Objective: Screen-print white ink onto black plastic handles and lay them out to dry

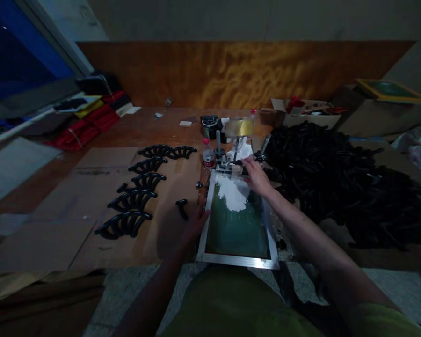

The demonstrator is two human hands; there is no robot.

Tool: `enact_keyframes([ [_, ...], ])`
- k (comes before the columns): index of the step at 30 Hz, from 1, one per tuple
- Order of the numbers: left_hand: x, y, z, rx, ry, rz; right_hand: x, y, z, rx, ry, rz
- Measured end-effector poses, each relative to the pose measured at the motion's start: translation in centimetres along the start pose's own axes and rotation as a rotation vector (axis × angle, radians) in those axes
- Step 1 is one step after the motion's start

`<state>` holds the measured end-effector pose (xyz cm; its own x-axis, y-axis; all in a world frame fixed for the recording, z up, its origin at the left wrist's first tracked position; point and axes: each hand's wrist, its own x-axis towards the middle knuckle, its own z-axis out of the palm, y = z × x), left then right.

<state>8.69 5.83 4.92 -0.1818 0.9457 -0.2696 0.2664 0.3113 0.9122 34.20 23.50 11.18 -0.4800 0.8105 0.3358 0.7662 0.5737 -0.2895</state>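
A metal-framed printing screen (204,234) with green mesh lies on the table in front of me, white ink (233,194) pooled at its far end. My left hand (197,220) rests against the frame's left edge, fingers laid along it. My right hand (255,175) reaches over the far end of the screen and is closed on a squeegee handle (235,171) near the clamp fittings. One small black part (182,208) lies just left of the frame.
Fanned rows of black parts (140,194) lie on cardboard to the left. A large heap of black parts (337,180) fills the right. A small bottle (208,155), tape roll (209,124) and container (239,127) stand behind the screen. Red cloths (87,124) lie far left.
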Motion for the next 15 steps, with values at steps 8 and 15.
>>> enact_keyframes([
  [8, 0.5, -1.0, 0.6, -0.002, 0.009, -0.040, 0.8, -2.2, 0.7, -0.221, -0.343, 0.103],
  [15, 0.4, -1.1, 0.8, -0.046, 0.017, -0.056, -3.7, -3.8, 1.4, -0.172, -0.381, -0.148],
])
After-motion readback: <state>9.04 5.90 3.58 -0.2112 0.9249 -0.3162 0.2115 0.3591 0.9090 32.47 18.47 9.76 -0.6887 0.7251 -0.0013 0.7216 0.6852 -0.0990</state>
